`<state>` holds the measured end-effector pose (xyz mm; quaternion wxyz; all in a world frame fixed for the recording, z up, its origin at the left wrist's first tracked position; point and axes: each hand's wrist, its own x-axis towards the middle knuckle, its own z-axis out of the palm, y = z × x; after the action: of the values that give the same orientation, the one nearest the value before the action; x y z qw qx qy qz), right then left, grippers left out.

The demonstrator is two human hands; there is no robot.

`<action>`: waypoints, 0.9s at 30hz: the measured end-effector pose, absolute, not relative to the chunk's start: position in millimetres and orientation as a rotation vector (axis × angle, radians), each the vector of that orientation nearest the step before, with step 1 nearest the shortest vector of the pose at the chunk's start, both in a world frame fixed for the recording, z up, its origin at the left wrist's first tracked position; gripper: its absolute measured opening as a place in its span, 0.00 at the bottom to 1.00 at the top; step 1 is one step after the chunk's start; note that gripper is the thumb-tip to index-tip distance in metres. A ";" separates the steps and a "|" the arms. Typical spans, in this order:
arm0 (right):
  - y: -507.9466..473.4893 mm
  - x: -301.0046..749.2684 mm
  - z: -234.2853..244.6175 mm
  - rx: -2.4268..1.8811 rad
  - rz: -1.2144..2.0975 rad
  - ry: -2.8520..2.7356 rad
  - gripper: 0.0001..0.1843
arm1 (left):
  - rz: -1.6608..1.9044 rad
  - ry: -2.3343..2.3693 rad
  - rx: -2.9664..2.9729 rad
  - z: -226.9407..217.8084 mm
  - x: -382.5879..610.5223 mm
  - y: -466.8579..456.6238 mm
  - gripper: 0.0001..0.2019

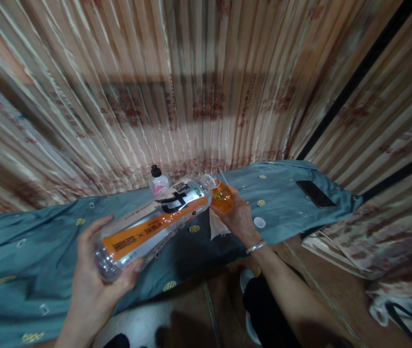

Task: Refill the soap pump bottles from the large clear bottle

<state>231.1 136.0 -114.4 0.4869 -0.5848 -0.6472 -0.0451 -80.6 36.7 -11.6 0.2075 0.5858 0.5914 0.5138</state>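
My left hand [95, 280] is wrapped round the base of a large clear plastic bottle [151, 222] with an orange and black label. The bottle is tipped almost flat, its open mouth at a small glass [222, 195] of orange liquid. My right hand [237, 217] is closed round that glass, and a thin straw or stick stands up out of it. A white cap [259, 222] lies on the blue-green cloth [46, 241] just right of my right hand. A pale tissue [216, 227] hangs below the glass.
A small bottle with a black cap [157, 182] stands behind the big bottle. A dark phone [316, 194] lies on the cloth at the right. Striped curtains [206, 87] hang close behind. My legs and a shoe [244, 280] show on the brown floor below.
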 end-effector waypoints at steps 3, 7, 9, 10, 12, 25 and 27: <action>135.9 231.0 -113.8 -1.423 -0.121 -1.581 0.39 | 1.434 1.662 1.642 -12.8 -81.4 37.4 0.48; 135.6 230.7 -113.3 -1.421 -0.125 -1.592 0.39 | 1.459 1.662 1.650 -15.9 -82.7 37.8 0.48; 135.6 230.6 -113.5 -1.422 -0.123 -1.588 0.38 | 1.450 1.655 1.633 -15.9 -82.1 37.0 0.48; 135.6 230.5 -113.6 -1.421 -0.121 -1.584 0.38 | 1.445 1.650 1.625 -15.9 -82.1 36.8 0.48; 135.5 230.3 -113.5 -1.419 -0.118 -1.576 0.38 | 1.445 1.638 1.634 -16.8 -83.5 37.2 0.47; 135.1 230.4 -111.5 -1.426 -0.094 -1.580 0.38 | 1.449 1.643 1.719 -21.2 -90.2 40.7 0.47; 134.9 230.1 -111.5 -1.437 -0.095 -1.576 0.38 | 1.431 1.647 1.735 -22.3 -92.1 41.8 0.48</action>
<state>230.1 134.9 -111.5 0.4822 -0.5896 -0.6467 -0.0390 -92.1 41.8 -22.3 0.1761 0.6126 0.5816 0.5054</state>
